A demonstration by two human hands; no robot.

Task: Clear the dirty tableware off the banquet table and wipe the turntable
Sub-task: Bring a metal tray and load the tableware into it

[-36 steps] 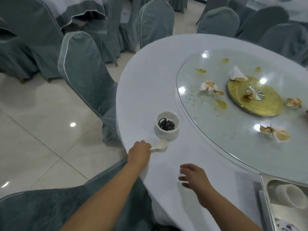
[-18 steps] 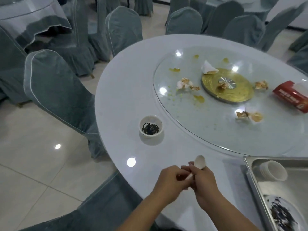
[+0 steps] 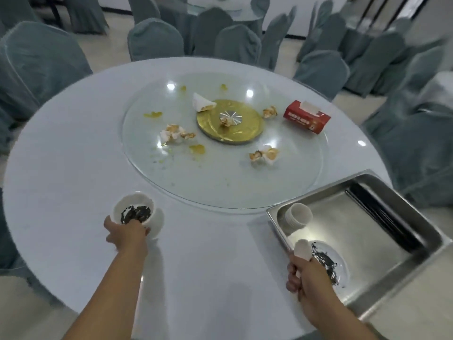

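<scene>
**tablewatcher:** Two hands working one round white table (image 3: 73, 155). Big glass turntable (image 3: 282, 182) in the middle with a gold disc (image 3: 241, 133) at its centre, crumpled dirty napkins (image 3: 175, 133) and yellow smears (image 3: 198, 148) scattered over the glass, plus a red tissue box (image 3: 306, 117) on the far right side. Grey-green covered chairs (image 3: 154, 40) all around, more tables behind, pale tiled floor.

**busboy_88:** Where's the tableware though?

**tablewatcher:** Left hand (image 3: 126, 233) is curled round the near side of a small white bowl (image 3: 134, 211) with dark scraps in it, close to the near edge of the turntable. Right hand (image 3: 307, 273) is fisted round the handle of a white spoon (image 3: 302, 250), bowl end up, right over the steel tray (image 3: 404, 217) at the near right. Tray already has a stack of white cups (image 3: 299, 213) and a plate (image 3: 340, 263) with dark leftovers.

**busboy_88:** And half a second back?

**tablewatcher:** Both hands were together at the near edge on the spoon, bowl sitting untouched. Now they've split, left out to the bowl, right carrying the spoon across to the tray.
</scene>
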